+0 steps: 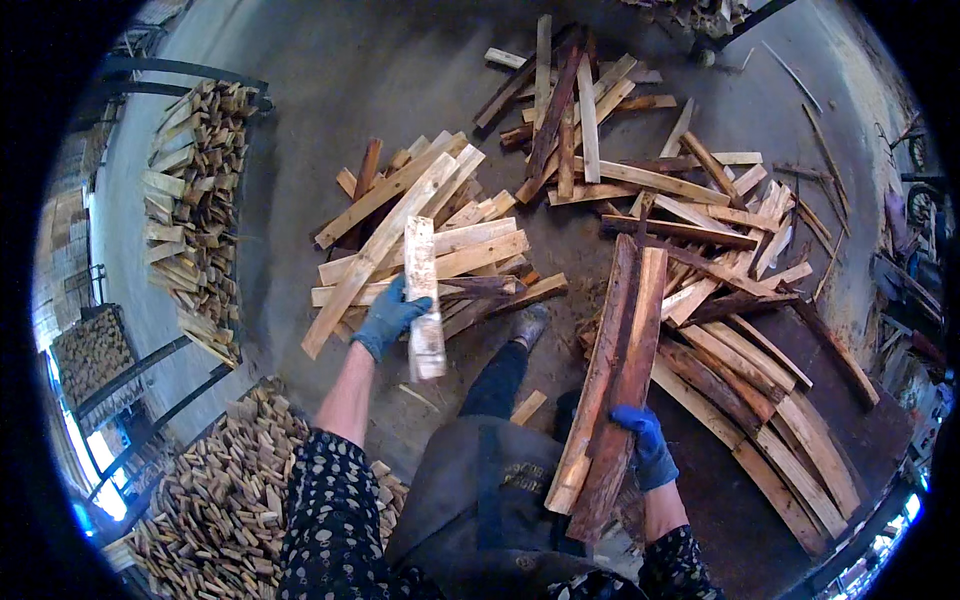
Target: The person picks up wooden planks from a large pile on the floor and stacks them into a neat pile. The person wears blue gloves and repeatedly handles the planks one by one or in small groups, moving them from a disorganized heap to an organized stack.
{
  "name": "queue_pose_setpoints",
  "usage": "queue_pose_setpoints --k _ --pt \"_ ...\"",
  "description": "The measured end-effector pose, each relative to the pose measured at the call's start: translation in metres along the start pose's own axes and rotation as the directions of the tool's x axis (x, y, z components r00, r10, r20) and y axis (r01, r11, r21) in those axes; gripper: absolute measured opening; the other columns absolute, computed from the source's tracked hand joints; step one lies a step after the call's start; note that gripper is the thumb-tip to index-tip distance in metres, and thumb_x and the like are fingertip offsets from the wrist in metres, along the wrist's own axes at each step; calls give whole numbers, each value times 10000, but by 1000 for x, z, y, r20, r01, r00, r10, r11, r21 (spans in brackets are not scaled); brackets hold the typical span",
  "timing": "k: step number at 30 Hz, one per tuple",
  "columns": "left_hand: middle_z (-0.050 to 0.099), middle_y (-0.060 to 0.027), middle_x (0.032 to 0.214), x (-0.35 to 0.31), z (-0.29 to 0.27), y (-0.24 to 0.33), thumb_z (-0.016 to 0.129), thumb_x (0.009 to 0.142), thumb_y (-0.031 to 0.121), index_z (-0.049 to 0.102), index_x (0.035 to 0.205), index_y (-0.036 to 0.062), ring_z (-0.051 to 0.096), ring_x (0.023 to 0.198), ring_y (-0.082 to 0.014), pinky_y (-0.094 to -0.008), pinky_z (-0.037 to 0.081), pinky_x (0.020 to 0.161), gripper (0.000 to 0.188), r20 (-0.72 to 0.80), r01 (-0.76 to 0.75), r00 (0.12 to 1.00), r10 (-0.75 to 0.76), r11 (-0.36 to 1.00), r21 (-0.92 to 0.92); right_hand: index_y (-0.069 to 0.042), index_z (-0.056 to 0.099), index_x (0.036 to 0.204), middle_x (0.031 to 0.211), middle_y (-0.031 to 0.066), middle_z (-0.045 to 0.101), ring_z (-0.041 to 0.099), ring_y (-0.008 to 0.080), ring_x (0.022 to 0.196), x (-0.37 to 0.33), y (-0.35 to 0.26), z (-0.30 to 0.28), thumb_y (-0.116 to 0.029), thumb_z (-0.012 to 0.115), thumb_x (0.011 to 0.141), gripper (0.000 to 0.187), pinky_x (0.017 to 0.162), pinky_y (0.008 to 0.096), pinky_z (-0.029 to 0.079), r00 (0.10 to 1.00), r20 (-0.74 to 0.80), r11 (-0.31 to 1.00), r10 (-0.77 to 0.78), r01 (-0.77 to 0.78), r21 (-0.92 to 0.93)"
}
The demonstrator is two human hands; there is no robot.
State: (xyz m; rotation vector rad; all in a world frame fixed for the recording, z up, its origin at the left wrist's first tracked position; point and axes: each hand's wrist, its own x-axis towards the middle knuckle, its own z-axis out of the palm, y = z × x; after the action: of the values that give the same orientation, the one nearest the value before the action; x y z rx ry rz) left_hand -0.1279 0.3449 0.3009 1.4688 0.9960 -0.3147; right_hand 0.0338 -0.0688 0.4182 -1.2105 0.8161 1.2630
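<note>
A pale, brown-stained board [424, 285] is pinched mid-length in your left hand [392, 318]; your right hand [647, 445] grips two reddish-brown slabs [636, 362] low.

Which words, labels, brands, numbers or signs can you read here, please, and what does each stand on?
Dark apron: lettering on its front, too small and blurred to read.
Plank in the left hand, boards in the right hand: no text that I can make out.
</note>
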Motion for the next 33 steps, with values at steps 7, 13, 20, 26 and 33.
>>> queue_pose_setpoints --k 7,13,20,26,33 --pt "547 -240 1216 1 -7 43 593 808 296 348 1405 76 564 1067 -392 -448 459 898 681 -235 243 967 -95 608 755 -40 586 1119 941 76 647 643 219 838 10 -5 2 -94 663 751 379 778 354 540 1000 26 998 2 -4 64" --pt "584 -13 1085 -35 165 68 654 872 276 524 1241 48 544 977 -129 -291 444 908 453 309 -47 948 71 995 -84 -40 581 1146 998 73 646 630 208 912 20 10 -17 -89 672 751 408 814 346 526 994 87 993 -58 49 104" --pt "617 -45 1067 -71 277 73 657 859 250 522 1227 29 589 958 -181 -331 474 890 450 602 478 755 -261 847 -232 -19 596 1138 1048 67 645 630 169 885 17 7 -31 -160 688 809 370 828 324 517 973 83 976 -217 214 50" --pt "595 -135 1201 -91 301 101 620 867 125 537 1210 -20 583 1087 -220 -333 458 959 383 659 529 746 -95 685 -501 -24 525 1221 1094 96 637 639 191 911 6 26 -96 -183 677 841 439 795 334 536 966 178 970 -187 153 190" --pt "623 -118 1115 -93 334 90 612 879 148 544 1188 -11 610 981 -197 -333 506 874 354 651 490 743 -158 791 -367 -68 417 1299 1122 147 633 652 244 879 5 31 -130 -217 646 868 510 695 362 564 939 264 927 -219 116 355"
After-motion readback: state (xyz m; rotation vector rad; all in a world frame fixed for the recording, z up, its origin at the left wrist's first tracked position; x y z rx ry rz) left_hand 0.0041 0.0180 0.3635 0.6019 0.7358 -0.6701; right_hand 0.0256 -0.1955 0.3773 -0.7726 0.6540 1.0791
